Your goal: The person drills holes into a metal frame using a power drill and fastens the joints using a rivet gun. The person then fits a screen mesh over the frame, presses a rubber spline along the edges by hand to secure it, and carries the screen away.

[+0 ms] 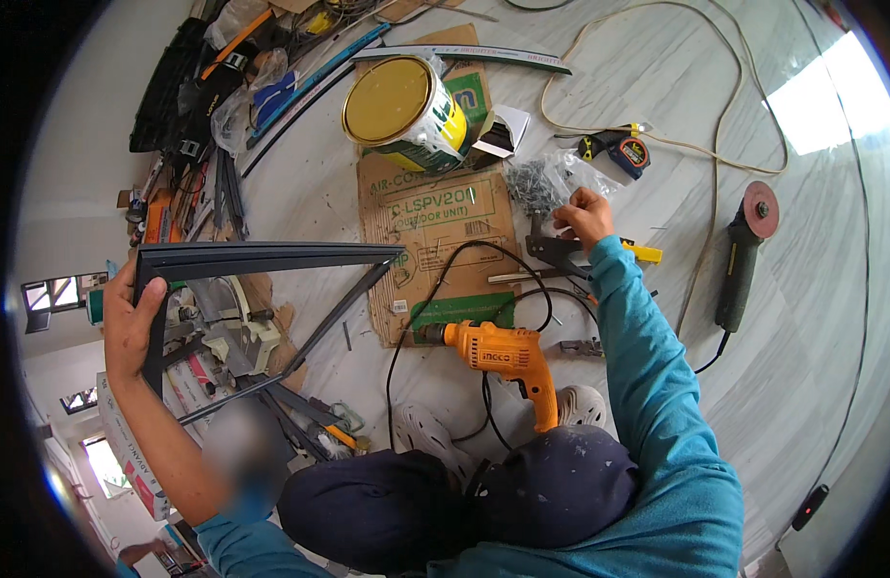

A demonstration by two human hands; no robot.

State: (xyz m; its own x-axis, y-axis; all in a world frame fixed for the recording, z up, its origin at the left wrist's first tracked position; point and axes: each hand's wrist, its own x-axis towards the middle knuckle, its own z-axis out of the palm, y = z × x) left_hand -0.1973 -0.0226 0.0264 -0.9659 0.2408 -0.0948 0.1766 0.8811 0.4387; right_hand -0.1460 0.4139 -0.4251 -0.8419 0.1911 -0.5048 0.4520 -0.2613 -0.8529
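My left hand grips a dark grey metal frame at its corner, with the thumb on the inner side. One bar of the frame reaches right over the cardboard, and another slants back toward my knees. My right hand is closed in a pinch at the edge of a clear plastic bag of small metal fasteners; anything between its fingertips is too small to make out. Below that hand lies a tool with a black lever and a yellow handle, partly hidden by my forearm. An orange power drill lies before my knees.
Flattened cardboard lies under a large paint can and an open small box. Rightward are a tape measure, an angle grinder and loose cords. A miter saw and metal strips crowd the left.
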